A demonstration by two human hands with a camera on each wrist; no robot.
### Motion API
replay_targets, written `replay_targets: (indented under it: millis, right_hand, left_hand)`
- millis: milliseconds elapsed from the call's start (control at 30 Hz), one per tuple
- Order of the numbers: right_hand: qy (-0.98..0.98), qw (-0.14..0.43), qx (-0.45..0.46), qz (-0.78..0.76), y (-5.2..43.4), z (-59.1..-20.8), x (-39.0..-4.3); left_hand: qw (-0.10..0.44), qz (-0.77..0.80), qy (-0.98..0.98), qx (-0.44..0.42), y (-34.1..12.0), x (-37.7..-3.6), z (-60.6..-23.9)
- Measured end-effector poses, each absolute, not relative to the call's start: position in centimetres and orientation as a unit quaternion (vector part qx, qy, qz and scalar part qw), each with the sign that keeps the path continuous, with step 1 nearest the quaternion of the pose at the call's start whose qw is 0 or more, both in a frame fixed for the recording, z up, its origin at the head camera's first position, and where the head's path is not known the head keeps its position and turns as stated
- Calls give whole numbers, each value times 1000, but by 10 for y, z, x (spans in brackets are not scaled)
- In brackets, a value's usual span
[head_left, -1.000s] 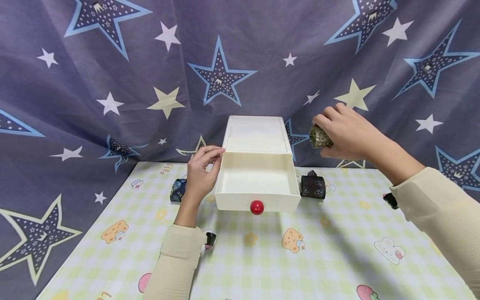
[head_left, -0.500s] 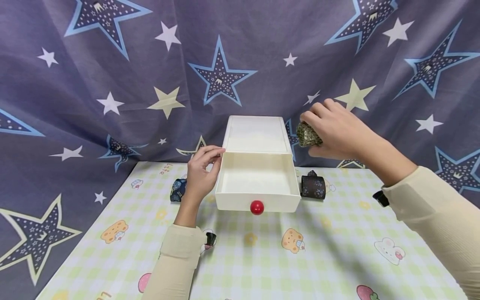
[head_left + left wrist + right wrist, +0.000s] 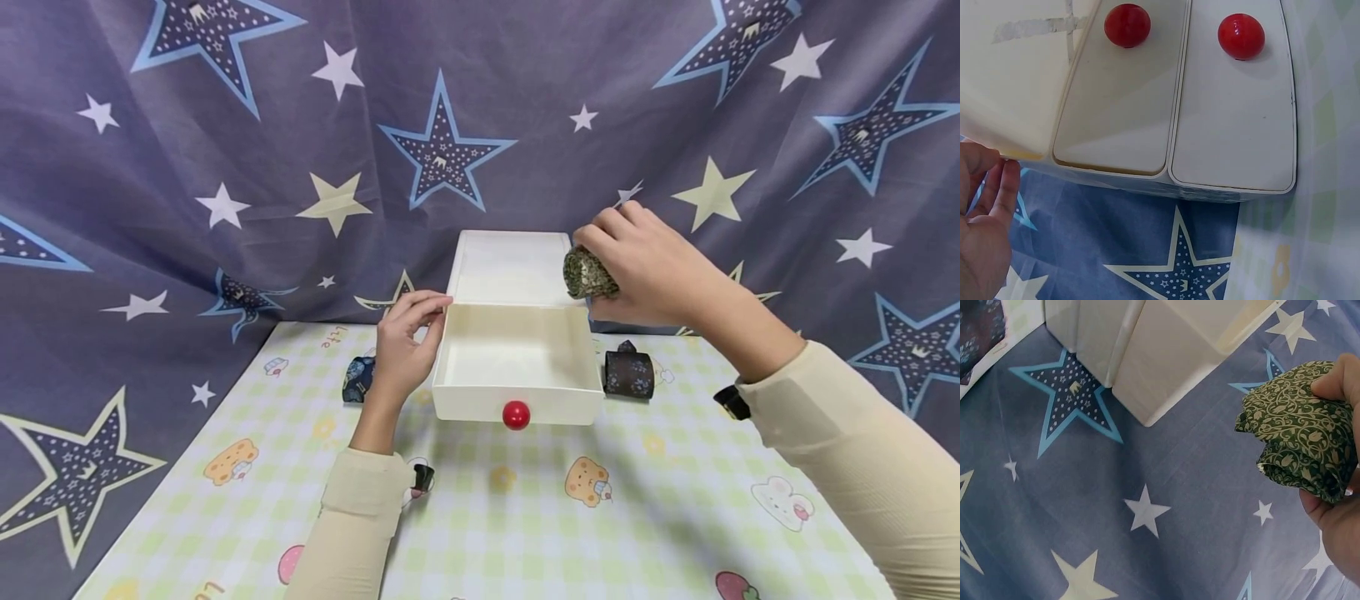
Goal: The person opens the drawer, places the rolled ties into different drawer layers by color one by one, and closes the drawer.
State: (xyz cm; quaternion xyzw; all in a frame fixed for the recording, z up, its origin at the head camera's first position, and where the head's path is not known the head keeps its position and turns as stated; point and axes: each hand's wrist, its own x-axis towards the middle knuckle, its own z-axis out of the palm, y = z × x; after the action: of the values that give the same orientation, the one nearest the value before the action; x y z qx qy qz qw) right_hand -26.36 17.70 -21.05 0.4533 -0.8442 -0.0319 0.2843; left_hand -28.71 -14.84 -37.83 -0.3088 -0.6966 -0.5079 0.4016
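Observation:
A white drawer cabinet (image 3: 512, 262) stands at the back of the mat, and its top drawer (image 3: 517, 400) with a red knob (image 3: 516, 414) is pulled out and holds nothing. My left hand (image 3: 401, 337) touches the cabinet's front left corner with its fingertips (image 3: 1011, 172). My right hand (image 3: 647, 260) grips a rolled green patterned cloth (image 3: 587, 273) in the air above the drawer's back right corner. The right wrist view shows the green cloth (image 3: 1300, 428) held off to the side of the cabinet (image 3: 1166, 356). In the left wrist view, two lower drawer fronts carry red knobs (image 3: 1127, 25).
A dark rolled cloth (image 3: 628, 373) lies on the mat just right of the drawer, and a blue one (image 3: 357, 379) lies to its left behind my left wrist. The checked cartoon mat (image 3: 525, 517) covers the table. A star-printed curtain (image 3: 225, 167) hangs close behind.
My right hand has carried the green cloth leftward, from right of the cabinet to above the open drawer's back right corner. The left hand has stayed at the cabinet corner.

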Motion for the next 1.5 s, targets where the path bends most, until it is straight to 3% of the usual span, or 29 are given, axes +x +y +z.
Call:
replay_targets:
  millis: [1000,1500]
  right_hand:
    - [-836,244,492,27,122,-259,-243]
    - [-853,180,490,0,111,-280,-251]
  left_hand:
    - [400,-509,-696,-311,-147,-290,-378]
    - [403,-510,-694,-309,-148,-288,-379]
